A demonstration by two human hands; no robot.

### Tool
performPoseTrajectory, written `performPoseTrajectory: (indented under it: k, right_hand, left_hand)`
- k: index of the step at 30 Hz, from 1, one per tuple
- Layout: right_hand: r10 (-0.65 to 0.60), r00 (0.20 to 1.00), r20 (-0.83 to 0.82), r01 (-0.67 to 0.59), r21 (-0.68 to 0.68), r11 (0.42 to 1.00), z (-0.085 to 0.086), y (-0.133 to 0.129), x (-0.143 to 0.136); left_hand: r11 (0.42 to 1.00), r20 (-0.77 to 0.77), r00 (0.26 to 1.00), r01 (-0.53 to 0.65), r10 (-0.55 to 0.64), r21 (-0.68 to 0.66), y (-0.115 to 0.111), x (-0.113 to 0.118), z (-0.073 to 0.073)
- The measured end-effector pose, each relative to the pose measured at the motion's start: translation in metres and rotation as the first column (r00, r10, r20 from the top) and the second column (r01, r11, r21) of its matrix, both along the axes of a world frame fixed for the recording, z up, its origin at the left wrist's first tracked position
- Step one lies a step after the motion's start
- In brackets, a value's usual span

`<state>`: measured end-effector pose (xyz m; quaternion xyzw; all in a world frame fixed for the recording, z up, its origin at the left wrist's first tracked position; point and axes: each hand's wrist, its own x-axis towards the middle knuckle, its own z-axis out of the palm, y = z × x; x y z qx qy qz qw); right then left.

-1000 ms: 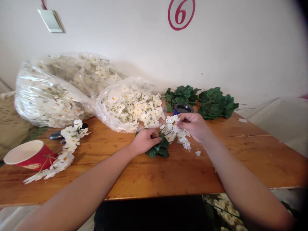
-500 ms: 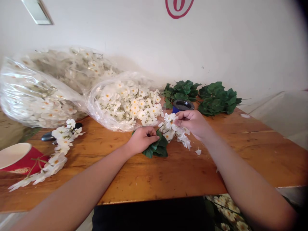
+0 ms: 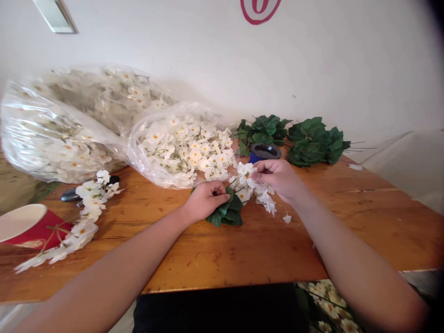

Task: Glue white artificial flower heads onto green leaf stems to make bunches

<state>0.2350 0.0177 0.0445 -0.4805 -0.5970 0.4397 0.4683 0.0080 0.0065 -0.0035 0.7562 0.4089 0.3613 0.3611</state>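
Note:
My left hand [image 3: 208,200] is closed around a stem at the green artificial leaves [image 3: 227,212], which spread out just below its fingers. In a pinch of thumb and fingers, my right hand [image 3: 275,178] grips a white artificial flower [image 3: 245,172] at the upper end of a spray. More blossoms of that spray [image 3: 265,199] hang under the right hand, close to the tabletop. Thin stems run between the leaves and the blossoms. The stem inside the left hand is mostly hidden by the fingers. A loose white petal [image 3: 286,218] lies to the right.
A clear plastic bag [image 3: 62,134] full of white flowers lies open at the back left. Behind my right hand stands a dark blue roll [image 3: 265,151], with green leaf bunches [image 3: 314,141] beyond. A red paper cup [image 3: 34,231] and a flower spray [image 3: 92,208] lie left on the wooden table [image 3: 194,263].
Both hands keep nearly the same place and grip. The whole view has shifted very slightly.

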Motion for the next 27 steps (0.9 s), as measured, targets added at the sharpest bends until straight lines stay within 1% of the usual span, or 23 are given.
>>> performPoseTrajectory:
  k: [6, 9, 13, 19, 24, 27]
  right_hand:
    - [-0.009, 1.0, 0.012, 0.009, -0.005, 1.0, -0.0029, 0.0006, -0.0008]
    - [-0.001, 1.0, -0.006, 0.001, 0.009, 1.0, -0.0032, 0.0009, 0.0002]
    - [0.0, 0.999, -0.033, 0.0, -0.007, 1.0, -0.0035, 0.0013, 0.0003]
    - [-0.013, 1.0, -0.005, 0.013, -0.007, 1.0, -0.0042, 0.0012, -0.0017]
    - [0.047, 0.999, -0.007, -0.047, -0.029, 0.998, -0.0065, 0.0013, -0.0016]
    - [0.108, 0.994, 0.02, -0.107, -0.053, 0.993, -0.0053, 0.0006, 0.0005]
  left_hand:
    - [1.0, 0.002, 1.0, 0.006, -0.006, 0.001, 0.0002, -0.0001, 0.0003]
    - [1.0, 0.009, 1.0, -0.001, 0.001, -0.004, 0.0004, 0.0, 0.0003]
    - [1.0, 0.025, 1.0, -0.003, 0.003, -0.003, 0.0006, 0.0001, -0.0003]
    - [1.0, 0.027, 1.0, 0.002, -0.002, 0.003, 0.0006, -0.0002, -0.0002]
    - [1.0, 0.016, 1.0, 0.018, -0.018, 0.003, 0.0012, -0.0005, -0.001]
    - [1.0, 0.02, 0.999, 0.025, -0.024, -0.008, 0.001, -0.0003, -0.0008]
